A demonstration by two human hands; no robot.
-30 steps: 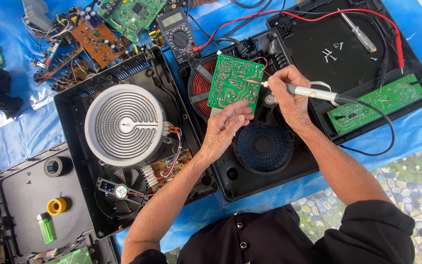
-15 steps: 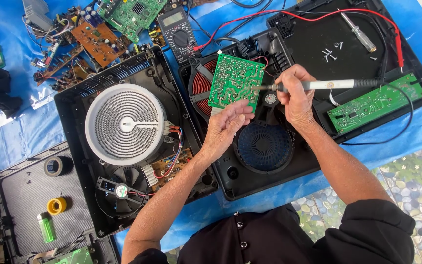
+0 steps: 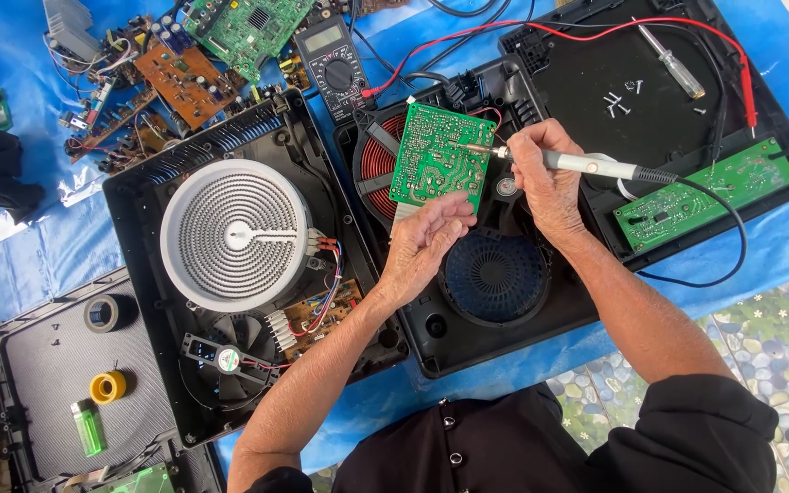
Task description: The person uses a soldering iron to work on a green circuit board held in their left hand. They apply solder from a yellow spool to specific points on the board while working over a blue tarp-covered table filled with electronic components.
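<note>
left hand (image 3: 426, 242) clamps circuit board (image 3: 438, 157); right hand (image 3: 545, 173) clamps soldering iron (image 3: 586, 165) | multimeter (image 3: 338, 64) behind

Green circuit board (image 3: 437, 162) (pale traces), blue sheet (image 3: 66, 242)

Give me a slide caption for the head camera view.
Left hand steadies a green circuit board while the right hand touches a soldering iron to it.

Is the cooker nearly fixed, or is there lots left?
Done: both cookers are open, screws lie loose. In hand: the left hand steadies the green board while the right hand puts the soldering iron to it. Left: the board is out of the cooker, so refitting and closing remain.
</note>
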